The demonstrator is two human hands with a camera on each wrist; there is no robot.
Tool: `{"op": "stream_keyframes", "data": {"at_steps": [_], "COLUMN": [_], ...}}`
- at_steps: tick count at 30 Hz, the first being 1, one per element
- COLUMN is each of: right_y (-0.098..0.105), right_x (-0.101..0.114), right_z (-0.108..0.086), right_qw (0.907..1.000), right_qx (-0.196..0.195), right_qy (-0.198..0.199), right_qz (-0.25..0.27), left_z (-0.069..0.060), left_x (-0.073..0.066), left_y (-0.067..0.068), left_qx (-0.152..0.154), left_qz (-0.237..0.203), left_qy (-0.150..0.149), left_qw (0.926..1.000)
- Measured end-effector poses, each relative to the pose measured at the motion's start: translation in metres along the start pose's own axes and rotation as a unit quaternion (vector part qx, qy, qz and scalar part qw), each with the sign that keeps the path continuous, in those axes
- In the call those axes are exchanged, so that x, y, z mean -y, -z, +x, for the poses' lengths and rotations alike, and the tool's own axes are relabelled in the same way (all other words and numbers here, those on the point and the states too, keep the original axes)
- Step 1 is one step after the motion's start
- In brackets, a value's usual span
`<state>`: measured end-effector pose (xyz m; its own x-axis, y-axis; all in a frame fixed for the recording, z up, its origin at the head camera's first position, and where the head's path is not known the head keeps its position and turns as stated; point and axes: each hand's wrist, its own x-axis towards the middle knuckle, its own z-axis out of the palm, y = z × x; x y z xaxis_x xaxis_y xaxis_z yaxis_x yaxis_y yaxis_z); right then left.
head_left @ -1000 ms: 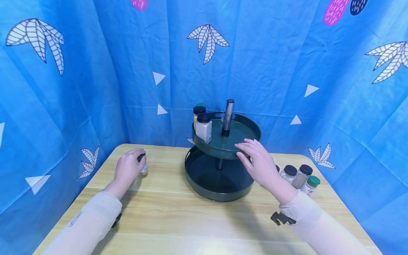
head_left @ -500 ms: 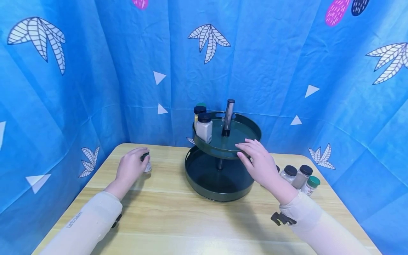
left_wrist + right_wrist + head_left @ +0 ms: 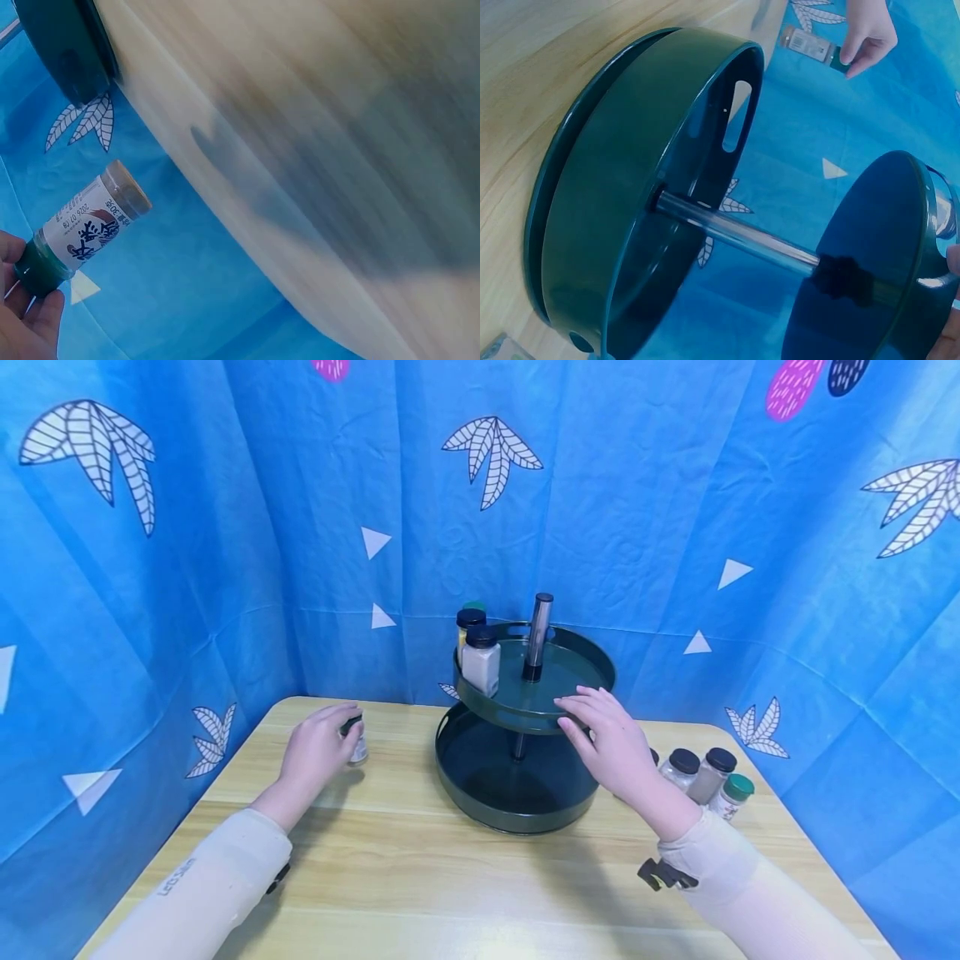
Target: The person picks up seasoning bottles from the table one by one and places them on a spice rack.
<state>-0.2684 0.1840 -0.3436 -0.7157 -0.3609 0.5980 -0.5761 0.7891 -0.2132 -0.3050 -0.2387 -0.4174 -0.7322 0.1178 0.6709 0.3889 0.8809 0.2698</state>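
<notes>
By its green cap, my left hand (image 3: 318,747) holds a small labelled spice jar (image 3: 88,225). The jar's base is apart from the tabletop in the left wrist view, with brown contents showing at that end. My right hand (image 3: 611,739) grips the rim of the upper tier of a dark green two-tier turntable (image 3: 517,814), fingers over the edge and thumb against the outer wall. On that tier's left side stand a black-lidded jar of white powder (image 3: 480,670) and a black-lidded jar with yellow on it (image 3: 462,635). A green lid (image 3: 474,606) shows behind them.
Right of the turntable, several jars stand on the wooden table (image 3: 420,877), among them a black-lidded one (image 3: 708,777) and a green-lidded one (image 3: 729,797). My right forearm hides part of the group. A blue patterned curtain (image 3: 337,527) surrounds the back and sides.
My left hand has moved a little to the right with the spice jar, toward the turntable. The right hand and the turntable have stayed in place.
</notes>
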Motion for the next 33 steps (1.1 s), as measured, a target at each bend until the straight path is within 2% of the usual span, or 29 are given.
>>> {"op": "stream_keyframes", "data": {"at_steps": [12,20,28,33], "right_y": [0.000,0.000,0.000,0.000], "right_x": [-0.001,0.000,0.000,0.000], "right_z": [-0.001,-0.001,0.000,0.000], "right_qw": [1.0000,1.0000,1.0000,1.0000], "right_qx": [-0.001,-0.003,-0.002,-0.005], "right_qy": [0.002,0.002,0.003,0.006], "right_qz": [0.000,0.000,0.001,0.001], "left_z": [0.004,0.009,0.013,0.016], "left_x": [-0.014,-0.028,-0.036,-0.044], "left_y": [0.003,0.010,0.013,0.016], "left_qx": [-0.011,-0.005,0.003,-0.006], "left_qz": [-0.010,-0.007,-0.007,-0.018], "left_qy": [-0.024,-0.028,-0.029,-0.051], "left_qw": [0.9996,0.9996,0.9995,0.9985]}}
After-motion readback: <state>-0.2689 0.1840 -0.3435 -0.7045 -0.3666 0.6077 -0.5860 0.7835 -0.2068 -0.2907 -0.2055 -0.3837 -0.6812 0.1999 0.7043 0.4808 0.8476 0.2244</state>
